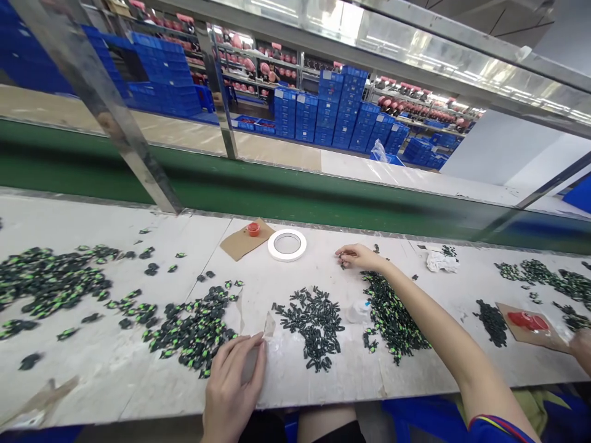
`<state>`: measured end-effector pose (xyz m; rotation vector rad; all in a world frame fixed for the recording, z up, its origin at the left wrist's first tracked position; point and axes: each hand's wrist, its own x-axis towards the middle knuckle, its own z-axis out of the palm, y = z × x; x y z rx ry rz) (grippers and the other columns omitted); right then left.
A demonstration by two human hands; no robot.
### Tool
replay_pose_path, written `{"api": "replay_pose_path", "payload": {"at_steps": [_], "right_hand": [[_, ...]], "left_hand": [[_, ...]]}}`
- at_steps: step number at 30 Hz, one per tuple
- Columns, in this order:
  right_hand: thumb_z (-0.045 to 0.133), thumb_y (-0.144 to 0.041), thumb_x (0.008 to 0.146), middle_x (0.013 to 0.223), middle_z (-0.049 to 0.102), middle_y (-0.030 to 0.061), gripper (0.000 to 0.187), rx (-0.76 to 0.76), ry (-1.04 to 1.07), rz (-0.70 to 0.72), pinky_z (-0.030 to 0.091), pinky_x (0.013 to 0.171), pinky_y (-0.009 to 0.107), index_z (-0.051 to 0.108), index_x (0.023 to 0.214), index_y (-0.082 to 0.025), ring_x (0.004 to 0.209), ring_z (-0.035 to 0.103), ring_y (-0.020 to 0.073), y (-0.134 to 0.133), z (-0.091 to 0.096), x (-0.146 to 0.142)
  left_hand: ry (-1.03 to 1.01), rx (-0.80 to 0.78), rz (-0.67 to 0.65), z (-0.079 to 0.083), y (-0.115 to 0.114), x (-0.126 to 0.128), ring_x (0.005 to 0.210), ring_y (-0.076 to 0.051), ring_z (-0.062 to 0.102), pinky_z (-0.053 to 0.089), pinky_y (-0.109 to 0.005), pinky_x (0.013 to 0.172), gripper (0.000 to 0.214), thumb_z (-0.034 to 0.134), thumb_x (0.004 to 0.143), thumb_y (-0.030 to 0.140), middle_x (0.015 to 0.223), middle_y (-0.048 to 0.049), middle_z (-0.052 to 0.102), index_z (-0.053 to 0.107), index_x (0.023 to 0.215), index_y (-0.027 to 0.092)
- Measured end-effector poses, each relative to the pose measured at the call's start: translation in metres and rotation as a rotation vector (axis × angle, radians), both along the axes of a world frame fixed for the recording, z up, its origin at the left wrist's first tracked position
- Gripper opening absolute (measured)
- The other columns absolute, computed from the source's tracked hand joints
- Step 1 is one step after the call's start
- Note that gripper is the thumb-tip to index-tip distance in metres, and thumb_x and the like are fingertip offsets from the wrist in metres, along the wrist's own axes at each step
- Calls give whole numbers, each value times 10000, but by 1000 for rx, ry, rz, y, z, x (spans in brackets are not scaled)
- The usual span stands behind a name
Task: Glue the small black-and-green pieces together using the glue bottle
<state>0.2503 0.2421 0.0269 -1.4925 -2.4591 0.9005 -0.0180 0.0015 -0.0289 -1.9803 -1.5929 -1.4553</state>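
Observation:
My left hand (233, 384) lies flat at the near edge of the white table (115, 369), fingers stretched on a small clear plastic scrap (268, 325), beside a pile of black-and-green small parts (194, 329). My right hand (357, 255) reaches far across the table, fingers pinched round a few small dark parts, close to a roll of white tape (287, 245). Under my right forearm lies another black-and-green pile (392, 317). A heap of plain dark parts (314, 323) sits between my two arms.
A brown card with a red cap (244, 239) lies by the tape. More parts spread at the far left (46, 280) and far right (545, 277). Another card holds a red piece (526, 321), with another person's hand (582, 347) beside it. Crumpled white paper (441, 261) lies behind. A green conveyor belt (277, 194) runs behind.

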Motion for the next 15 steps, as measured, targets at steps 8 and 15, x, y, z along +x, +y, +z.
{"api": "replay_pose_path", "payload": {"at_steps": [8, 15], "right_hand": [[464, -85, 875, 1055, 732, 110, 336, 65, 27, -32, 560, 772, 310, 650, 1149, -145, 856, 687, 174, -17, 22, 4], [433, -364, 946, 1158, 699, 109, 352, 48, -6, -116, 515, 880, 386, 681, 1121, -186, 1028, 656, 261, -78, 51, 22]], "left_hand": [[2, -29, 16, -1, -1, -1, 783, -196, 631, 551, -325, 700, 127, 589, 868, 114, 809, -68, 696, 645, 971, 163], [-21, -42, 9, -1, -1, 0, 789, -197, 623, 545, -330, 703, 143, 603, 855, 89, 811, -68, 698, 638, 974, 160]]}}
